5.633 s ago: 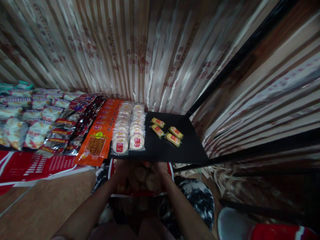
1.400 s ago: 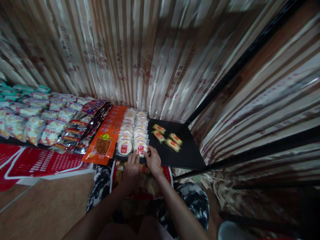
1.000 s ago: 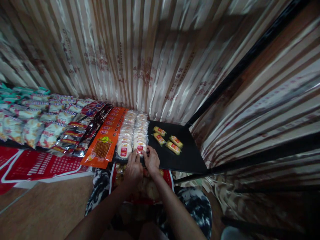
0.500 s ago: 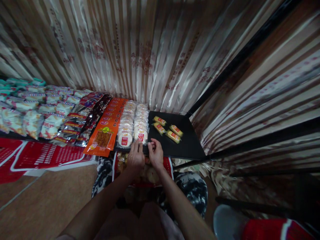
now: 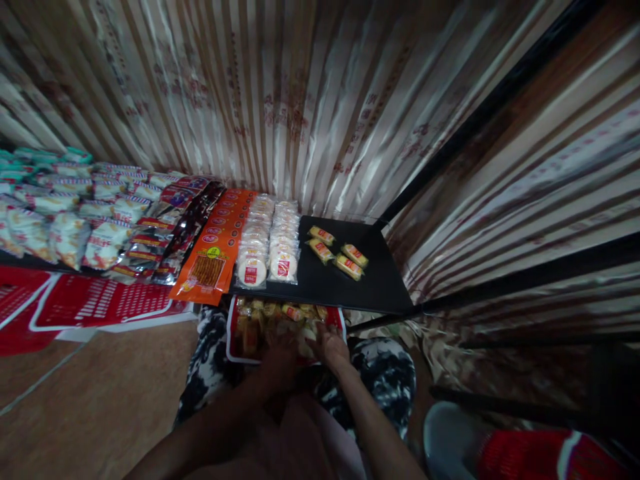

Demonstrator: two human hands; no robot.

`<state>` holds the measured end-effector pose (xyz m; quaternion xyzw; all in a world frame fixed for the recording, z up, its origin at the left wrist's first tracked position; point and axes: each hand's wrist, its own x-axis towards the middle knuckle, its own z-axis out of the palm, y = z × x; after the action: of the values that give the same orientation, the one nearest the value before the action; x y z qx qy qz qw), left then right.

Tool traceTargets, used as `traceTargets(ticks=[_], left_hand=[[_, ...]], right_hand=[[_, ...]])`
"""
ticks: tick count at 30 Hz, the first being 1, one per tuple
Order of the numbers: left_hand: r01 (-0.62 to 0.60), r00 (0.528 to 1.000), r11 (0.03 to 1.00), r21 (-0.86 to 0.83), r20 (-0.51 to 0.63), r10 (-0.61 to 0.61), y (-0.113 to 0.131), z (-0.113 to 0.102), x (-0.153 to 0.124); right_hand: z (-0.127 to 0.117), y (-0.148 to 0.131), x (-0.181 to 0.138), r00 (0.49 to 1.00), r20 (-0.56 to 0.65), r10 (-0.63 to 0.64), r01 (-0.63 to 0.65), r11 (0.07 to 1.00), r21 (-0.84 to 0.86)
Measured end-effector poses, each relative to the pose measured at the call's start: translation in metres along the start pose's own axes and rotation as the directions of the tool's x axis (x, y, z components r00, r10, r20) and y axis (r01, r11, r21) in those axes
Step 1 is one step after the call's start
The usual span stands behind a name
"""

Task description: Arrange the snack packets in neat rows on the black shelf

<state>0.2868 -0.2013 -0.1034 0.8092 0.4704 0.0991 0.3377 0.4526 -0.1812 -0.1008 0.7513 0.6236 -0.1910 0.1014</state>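
Observation:
A red basket with a white rim (image 5: 231, 333) rests at my lap, holding several yellow-wrapped snacks (image 5: 293, 312) and pale round packets. Both hands reach into it. My left hand (image 5: 281, 343) is dark and blurred among the packets, so its grip is hidden. On the basket's right side, my right hand (image 5: 331, 345) has its fingers apart and bent over a pale packet (image 5: 306, 343). Just beyond, a black shelf (image 5: 370, 293) carries two rows of white round crackers in clear wrap (image 5: 283, 265) and several small yellow-wrapped snacks (image 5: 349, 267).
Left of the crackers lie an orange snack bag (image 5: 210, 263), dark red packets (image 5: 173, 220) and many white packets (image 5: 107, 243). Red baskets (image 5: 100, 303) stand under the shelf's left part. Black frame bars (image 5: 480, 290) and a striped curtain (image 5: 280, 100) bound the right and back.
Both hands have drawn back from the front of the cracker rows and gone down into the basket. The rows and the yellow snacks on the shelf stay as they were.

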Motion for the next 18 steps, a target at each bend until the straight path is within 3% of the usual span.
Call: traceTargets(ticks=[5, 9, 13, 18], left_hand=[[0.039, 0.999, 0.999, -0.026, 0.036, -0.038, -0.006, 0.000, -0.001], [0.077, 0.996, 0.996, -0.036, 0.044, -0.076, -0.008, 0.003, 0.000], [0.039, 0.999, 0.997, -0.063, 0.036, -0.037, -0.009, 0.002, 0.002], [0.065, 0.997, 0.991, -0.118, -0.024, -0.068, -0.011, -0.001, 0.001]], right_hand=[[0.017, 0.005, 0.007, 0.998, 0.021, -0.063, 0.061, 0.995, 0.077], [0.024, 0.014, 0.013, 0.997, -0.066, -0.044, 0.055, 0.984, 0.168], [0.014, 0.018, 0.014, 0.987, -0.154, -0.042, 0.074, 0.976, 0.207], [-0.014, 0.012, 0.005, 0.972, -0.227, -0.063, 0.095, 0.986, 0.135]])
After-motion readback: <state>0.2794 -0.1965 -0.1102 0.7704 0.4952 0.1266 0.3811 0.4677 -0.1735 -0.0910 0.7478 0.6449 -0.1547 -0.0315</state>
